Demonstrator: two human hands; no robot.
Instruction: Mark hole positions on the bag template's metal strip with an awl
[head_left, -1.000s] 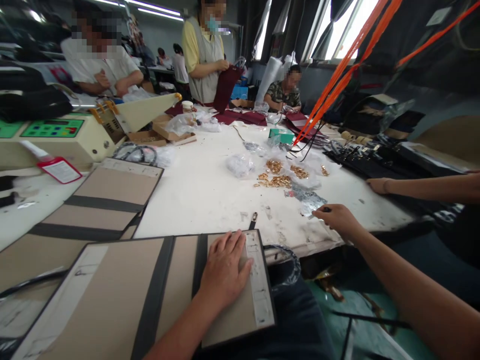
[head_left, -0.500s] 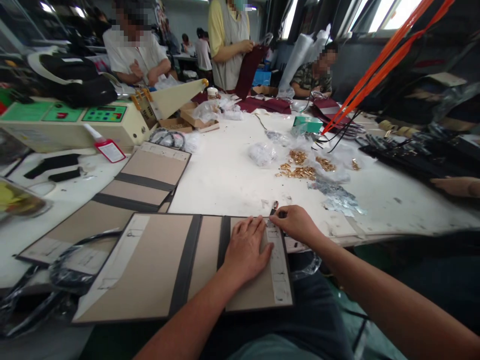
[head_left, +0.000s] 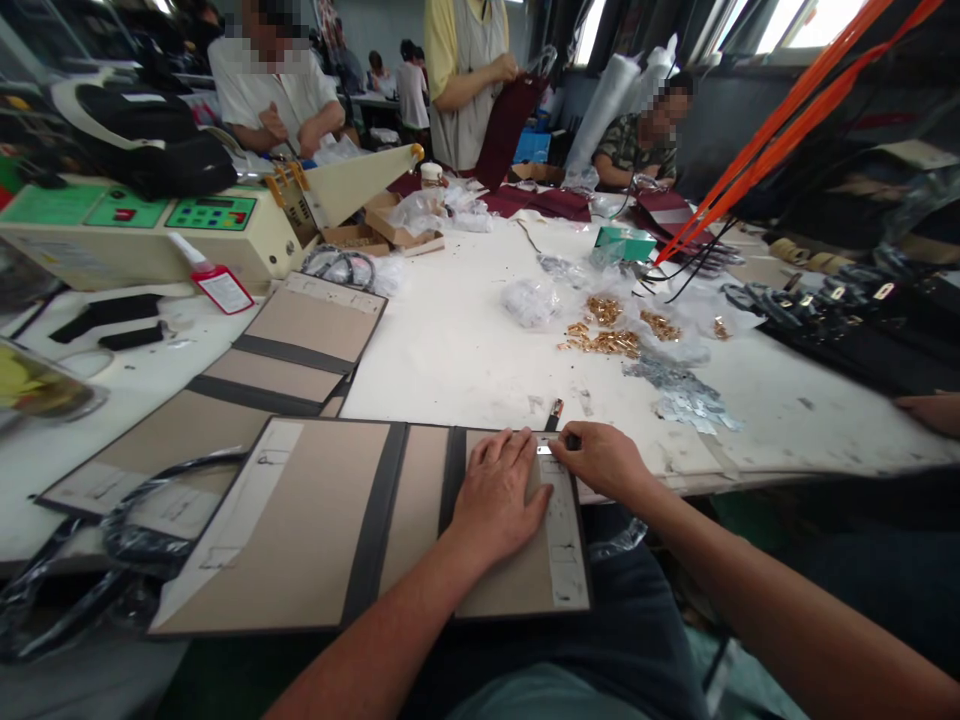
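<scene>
While left hand (head_left: 495, 495) lies flat, unclenched, panel (head_left: 330, 500) looks stiff, light: grip edges (head_left: 247, 632); right hand (head_left: 604, 460) pinches dark piece (head_left: 573, 440), two o'clock.

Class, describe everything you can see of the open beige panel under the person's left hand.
The panel looks like stiff, matt board with thin dark edging. Two dark bands cross it, and pale strips with dark markings run along both ends. It lies opened out, with its far edge at the white table and its near part towards the person's lap. The left hand rests on it; the right hand is at its far right corner, beside a small shiny piece.
</scene>
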